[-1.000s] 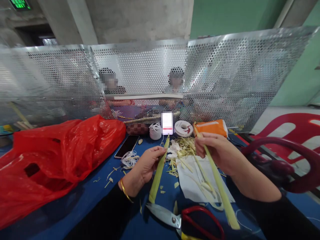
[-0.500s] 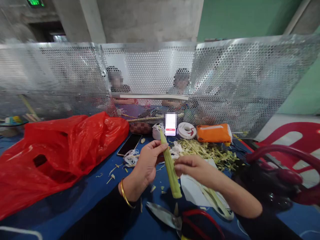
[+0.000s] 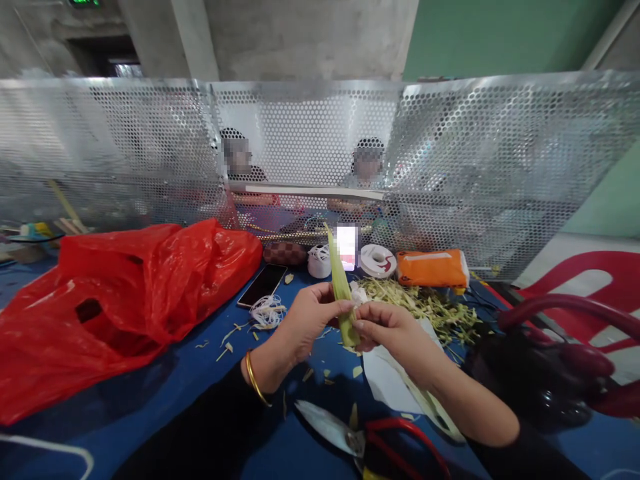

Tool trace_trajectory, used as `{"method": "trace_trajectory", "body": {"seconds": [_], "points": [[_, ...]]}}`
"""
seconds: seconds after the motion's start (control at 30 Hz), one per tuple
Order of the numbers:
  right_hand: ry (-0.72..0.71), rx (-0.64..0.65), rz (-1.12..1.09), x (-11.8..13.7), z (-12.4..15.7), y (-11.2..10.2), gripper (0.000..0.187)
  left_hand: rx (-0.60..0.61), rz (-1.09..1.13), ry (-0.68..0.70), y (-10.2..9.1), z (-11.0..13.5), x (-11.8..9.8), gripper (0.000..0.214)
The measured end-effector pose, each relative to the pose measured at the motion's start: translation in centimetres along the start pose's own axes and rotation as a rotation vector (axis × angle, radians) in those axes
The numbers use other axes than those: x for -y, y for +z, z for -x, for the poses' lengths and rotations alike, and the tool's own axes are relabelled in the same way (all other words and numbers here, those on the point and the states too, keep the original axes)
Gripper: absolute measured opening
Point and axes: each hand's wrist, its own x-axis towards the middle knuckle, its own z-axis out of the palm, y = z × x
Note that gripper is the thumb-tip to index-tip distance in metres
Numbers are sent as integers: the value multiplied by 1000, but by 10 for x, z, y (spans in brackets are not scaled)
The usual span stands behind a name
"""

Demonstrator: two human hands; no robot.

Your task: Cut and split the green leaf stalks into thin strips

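Note:
A long pale green leaf, folded lengthwise, stands between my hands with its pointed tip up and away from me. My left hand pinches it around the middle, thumb lying across the front. At its lower end, my right hand grips the edge between thumb and fingers. Below my hands lie scissors with red handles, blades pointing left. Under my right forearm are a white sheet and another pale green strip, partly covered by the arm.
Leaf shreds are heaped at right, beside a dark pot-like thing with a maroon handle. A red plastic bag spreads at left. A phone, white string, a spool and an orange pack lie before a perforated metal screen; two people sit behind.
My right hand has closed on the leaf's lower end; before, it hovered beside it. The leaf has shifted upward and away from me. The camera view has turned slightly.

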Motion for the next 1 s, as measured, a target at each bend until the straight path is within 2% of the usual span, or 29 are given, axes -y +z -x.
{"method": "trace_trajectory", "body": {"seconds": [0.13, 0.43, 0.73, 1.0], "points": [[41, 30, 18, 1, 1, 1, 23, -24, -28, 28, -3, -2, 1, 19], [-61, -146, -46, 0, -2, -2, 24, 122, -48, -77, -5, -1, 0, 30], [-56, -148, -87, -2, -3, 0, 31, 92, -115, -46, -1, 1, -4, 21], [-67, -176, -104, -4, -4, 1, 32, 73, -115, -38, -1, 0, 0, 22]]}}
